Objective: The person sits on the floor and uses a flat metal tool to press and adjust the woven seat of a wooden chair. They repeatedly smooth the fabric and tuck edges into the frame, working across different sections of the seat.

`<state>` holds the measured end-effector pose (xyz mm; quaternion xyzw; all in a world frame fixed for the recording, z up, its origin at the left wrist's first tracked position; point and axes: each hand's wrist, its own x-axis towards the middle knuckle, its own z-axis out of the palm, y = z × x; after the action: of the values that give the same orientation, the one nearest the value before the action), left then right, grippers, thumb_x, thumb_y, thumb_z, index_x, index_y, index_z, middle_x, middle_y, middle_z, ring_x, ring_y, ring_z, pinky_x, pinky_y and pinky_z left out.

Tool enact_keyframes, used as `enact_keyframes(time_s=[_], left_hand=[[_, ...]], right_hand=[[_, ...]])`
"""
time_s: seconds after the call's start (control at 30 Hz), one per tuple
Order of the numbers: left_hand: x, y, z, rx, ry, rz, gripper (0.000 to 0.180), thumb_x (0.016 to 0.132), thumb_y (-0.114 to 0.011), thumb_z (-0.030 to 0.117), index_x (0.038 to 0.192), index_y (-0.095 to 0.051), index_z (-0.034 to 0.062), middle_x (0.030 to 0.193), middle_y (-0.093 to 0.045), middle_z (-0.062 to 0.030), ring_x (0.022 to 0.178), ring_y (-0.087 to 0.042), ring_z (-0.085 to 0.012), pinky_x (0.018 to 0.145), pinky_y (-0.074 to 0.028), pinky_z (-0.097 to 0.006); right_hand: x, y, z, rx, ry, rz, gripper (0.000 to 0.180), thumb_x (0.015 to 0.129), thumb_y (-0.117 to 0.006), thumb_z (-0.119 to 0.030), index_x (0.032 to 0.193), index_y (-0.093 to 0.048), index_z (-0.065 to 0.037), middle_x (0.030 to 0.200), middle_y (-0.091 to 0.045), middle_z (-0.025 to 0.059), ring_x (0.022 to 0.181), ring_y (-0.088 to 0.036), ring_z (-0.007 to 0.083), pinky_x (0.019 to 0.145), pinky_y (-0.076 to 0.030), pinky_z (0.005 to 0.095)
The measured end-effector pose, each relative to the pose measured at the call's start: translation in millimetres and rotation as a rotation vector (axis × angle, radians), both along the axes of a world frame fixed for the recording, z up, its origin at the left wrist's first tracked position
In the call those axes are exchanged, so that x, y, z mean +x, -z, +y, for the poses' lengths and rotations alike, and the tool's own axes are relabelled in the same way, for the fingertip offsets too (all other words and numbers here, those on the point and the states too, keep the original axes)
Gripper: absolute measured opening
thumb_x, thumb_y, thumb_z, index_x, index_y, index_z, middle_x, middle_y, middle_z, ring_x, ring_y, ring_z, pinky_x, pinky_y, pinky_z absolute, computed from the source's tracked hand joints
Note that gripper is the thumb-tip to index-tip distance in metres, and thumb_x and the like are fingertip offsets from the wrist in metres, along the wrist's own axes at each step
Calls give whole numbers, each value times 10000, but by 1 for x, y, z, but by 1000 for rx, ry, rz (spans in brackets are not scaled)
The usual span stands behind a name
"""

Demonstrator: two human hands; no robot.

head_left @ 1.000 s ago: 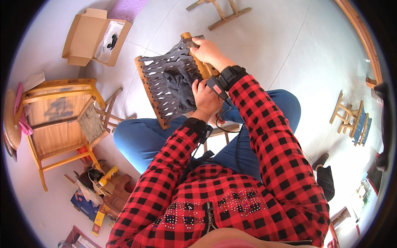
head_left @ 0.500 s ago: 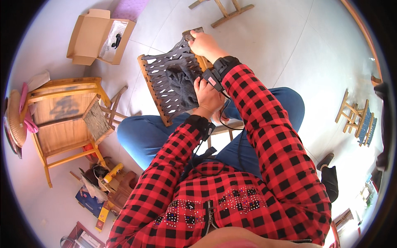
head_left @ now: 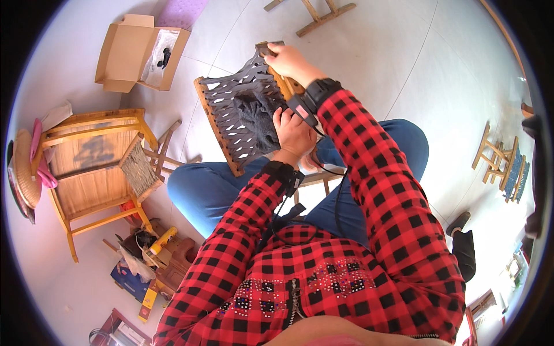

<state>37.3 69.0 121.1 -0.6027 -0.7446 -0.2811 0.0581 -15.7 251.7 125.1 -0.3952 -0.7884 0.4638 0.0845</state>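
Observation:
A wooden stool frame (head_left: 218, 127) with a loose lattice of grey fabric strips (head_left: 222, 95) tilts in front of my knees. On the lattice lies a bunched dark grey cloth or heap of strip (head_left: 254, 118). At the frame's far right corner, my right hand (head_left: 288, 60) is closed with thumb and fingers pinching the grey strip against the dark corner end. My left hand (head_left: 294, 135) rests at the near right side, its fingers curled beside the dark bundle and the right rail. What lies under those fingers is hidden.
An open cardboard box (head_left: 124, 57) stands at the far left. Below it, a wooden chair (head_left: 86, 167) lies tipped beside a small woven stool (head_left: 140, 173). Tools and boxes (head_left: 144, 259) clutter the lower left. Another stool (head_left: 511, 167) is at the right, near someone's foot (head_left: 459, 224).
Both hands keep nearly the same places on the stool. My right wrist has shifted slightly to the right, and the whole view has moved a little.

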Motion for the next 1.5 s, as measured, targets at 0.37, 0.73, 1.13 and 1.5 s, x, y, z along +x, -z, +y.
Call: enact_keyframes(time_s=[0.37, 0.73, 1.13, 1.5], left_hand=[[-1, -1, 0, 29, 34, -30, 223, 680, -584, 171, 881, -659, 109, 961, -589, -53, 1011, -495, -314, 948, -315, -533], [-2, 5, -1, 55, 0, -10, 153, 606, -619, 165, 749, -653, 124, 892, -582, -29, 997, -502, -272, 945, -316, -533], [-5, 8, -4, 5, -12, 3, 210, 655, -626, 188, 852, -659, 125, 895, -567, -20, 1015, -497, -249, 963, -298, -521], [-5, 7, -6, 43, -2, -26, 178, 638, -615, 178, 806, -650, 132, 888, -565, -23, 1009, -498, -259, 955, -312, -520]], right_hand=[[18, -7, 0, -168, 87, -22, 523, 842, -585, -339, 1306, -521, -106, 1048, -670, 151, 888, -660, 299, 832, -498, 351], [0, 6, 7, -58, 75, -102, 516, 872, -583, -342, 1326, -500, -112, 1168, -613, 188, 1049, -606, 310, 890, -460, 350], [19, -2, -10, 13, -44, -127, 520, 861, -569, -338, 1325, -500, -112, 1163, -614, 176, 1040, -599, 319, 897, -464, 370], [18, 5, -17, -153, 28, -56, 513, 886, -571, -345, 1349, -482, -145, 833, -686, 134, 601, -635, 238, 689, -506, 347]])
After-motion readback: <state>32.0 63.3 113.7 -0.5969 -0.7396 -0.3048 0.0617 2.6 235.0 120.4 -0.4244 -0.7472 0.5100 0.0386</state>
